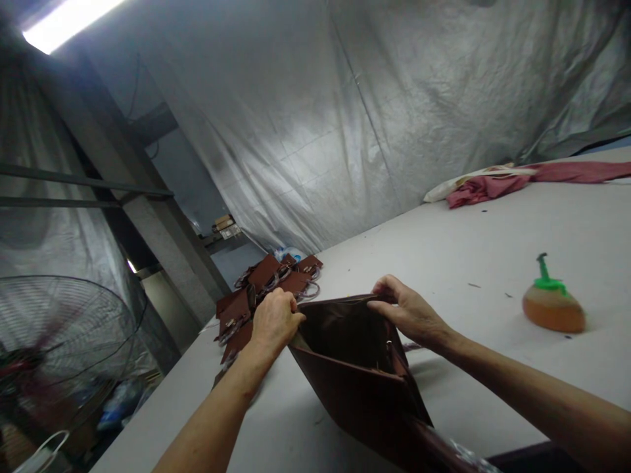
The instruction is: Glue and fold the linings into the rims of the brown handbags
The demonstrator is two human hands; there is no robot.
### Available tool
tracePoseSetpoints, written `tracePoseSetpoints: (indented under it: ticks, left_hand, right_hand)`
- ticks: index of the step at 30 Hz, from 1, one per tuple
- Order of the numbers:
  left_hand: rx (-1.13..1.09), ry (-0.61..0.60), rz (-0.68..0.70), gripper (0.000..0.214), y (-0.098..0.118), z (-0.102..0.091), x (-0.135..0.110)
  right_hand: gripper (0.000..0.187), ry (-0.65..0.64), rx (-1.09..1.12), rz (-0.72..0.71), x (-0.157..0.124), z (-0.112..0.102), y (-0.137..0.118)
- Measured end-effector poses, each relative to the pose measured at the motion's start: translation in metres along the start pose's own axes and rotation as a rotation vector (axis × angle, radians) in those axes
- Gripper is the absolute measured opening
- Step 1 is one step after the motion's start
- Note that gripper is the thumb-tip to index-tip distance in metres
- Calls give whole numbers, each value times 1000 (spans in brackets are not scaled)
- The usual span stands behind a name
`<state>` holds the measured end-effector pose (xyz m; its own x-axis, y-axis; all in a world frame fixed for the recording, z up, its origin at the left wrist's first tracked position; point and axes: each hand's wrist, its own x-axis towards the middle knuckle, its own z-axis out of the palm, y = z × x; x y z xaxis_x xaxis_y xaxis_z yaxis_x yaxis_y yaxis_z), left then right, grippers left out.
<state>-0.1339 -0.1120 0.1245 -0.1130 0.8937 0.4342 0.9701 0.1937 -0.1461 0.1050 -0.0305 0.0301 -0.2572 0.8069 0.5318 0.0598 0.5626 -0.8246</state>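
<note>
A brown handbag (355, 387) stands tilted on the white table in front of me, its mouth spread wide so the dark lining (345, 332) shows. My left hand (277, 316) pinches the far left corner of its rim. At the far right of the same rim, my right hand (401, 309) grips the edge between thumb and fingers. A small metal zipper pull hangs at the bag's right inner side. Clear plastic wrap covers something near the bag's lower right, perhaps a handle; its full shape is cut off by the frame.
Several brown bags (246, 312) lie heaped along the table's left edge. A squat bottle of orange-brown liquid with a green spout (553, 305) stands to the right. Red cloth (488, 189) lies at the back of the table (394, 256). A caged fan (59, 341) is at left.
</note>
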Motion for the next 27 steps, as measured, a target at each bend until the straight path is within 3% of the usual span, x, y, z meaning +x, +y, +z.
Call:
tracePoseSetpoints:
  ticks: [6,9,14,27]
  left_hand:
    - [-152,38,-15,13,-1,4,3]
    - [-264,63,48,14,-4,7,7]
    - [-404,35,50,19,-7,13,9]
    - [-317,-27,-69,10,-6,14,12]
  right_hand:
    - [14,-16,6,-7,1,2,2]
    - [14,-13,10,-2,3,3,3]
    - [13,-15,13,-5,6,2,4]
    - [17,-24,-6,25,14,2,-4]
